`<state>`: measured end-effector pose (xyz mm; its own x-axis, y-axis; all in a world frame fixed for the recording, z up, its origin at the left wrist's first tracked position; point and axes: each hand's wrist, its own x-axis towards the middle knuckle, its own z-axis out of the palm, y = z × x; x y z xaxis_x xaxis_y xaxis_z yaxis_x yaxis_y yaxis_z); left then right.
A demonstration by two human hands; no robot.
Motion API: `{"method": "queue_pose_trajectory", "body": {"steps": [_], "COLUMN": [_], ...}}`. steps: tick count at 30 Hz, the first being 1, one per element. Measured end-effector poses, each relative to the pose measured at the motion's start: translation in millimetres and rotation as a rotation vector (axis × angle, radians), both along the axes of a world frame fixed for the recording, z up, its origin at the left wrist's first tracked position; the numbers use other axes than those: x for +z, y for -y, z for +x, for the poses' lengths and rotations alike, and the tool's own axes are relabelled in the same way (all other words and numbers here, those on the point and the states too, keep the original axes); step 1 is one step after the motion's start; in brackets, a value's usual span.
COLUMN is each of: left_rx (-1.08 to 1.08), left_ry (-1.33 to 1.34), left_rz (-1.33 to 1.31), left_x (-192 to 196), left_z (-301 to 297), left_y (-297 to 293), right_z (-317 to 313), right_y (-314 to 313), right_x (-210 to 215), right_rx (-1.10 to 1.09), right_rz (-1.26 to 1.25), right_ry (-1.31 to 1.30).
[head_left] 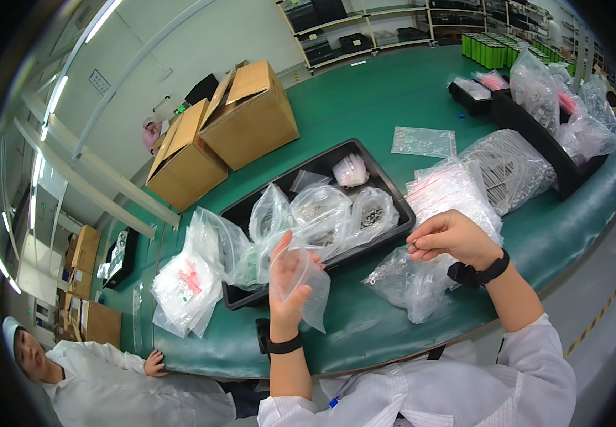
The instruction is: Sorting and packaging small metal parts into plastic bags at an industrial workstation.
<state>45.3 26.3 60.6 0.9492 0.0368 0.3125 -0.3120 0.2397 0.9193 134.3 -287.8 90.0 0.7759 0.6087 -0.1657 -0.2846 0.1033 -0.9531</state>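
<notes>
My left hand (284, 302), upright in front of the black tray, holds a small clear plastic bag (314, 302) that hangs over its palm and fingers. To the right, my right hand (454, 238) is closed in a pinch; whatever lies between its fingertips is too small to name. Below that hand a clear bag of small metal parts (400, 274) lies on the table. The black tray (386, 167) holds several open clear bags, one with dark small metal parts (371, 216), and a bundle of small bags (351, 171).
White and clear bags (183, 285) lie left of the tray, zip bags (443, 192) and a bag of metal rods (511, 171) right. Cardboard boxes (251, 117) stand behind. Green cylinders (489, 50) stand far right. A co-worker's hand (154, 364) rests on the table's near left edge.
</notes>
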Motion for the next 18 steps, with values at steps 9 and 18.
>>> {"method": "queue_pose_trajectory", "body": {"steps": [9,18], "left_rx": [-0.379,-0.389], "left_ry": [0.016,-0.003], "left_rz": [0.307,0.482], "left_x": [-12.2,-7.8], "left_z": [-3.0,-11.0], "left_y": [23.4,49.1], "right_z": [-14.1,-50.5], "right_y": [-11.6,-39.4], "right_x": [14.9,43.1], "right_rx": [0.001,0.029], "right_rz": [-0.012,-0.084], "right_ry": [0.051,0.537]}}
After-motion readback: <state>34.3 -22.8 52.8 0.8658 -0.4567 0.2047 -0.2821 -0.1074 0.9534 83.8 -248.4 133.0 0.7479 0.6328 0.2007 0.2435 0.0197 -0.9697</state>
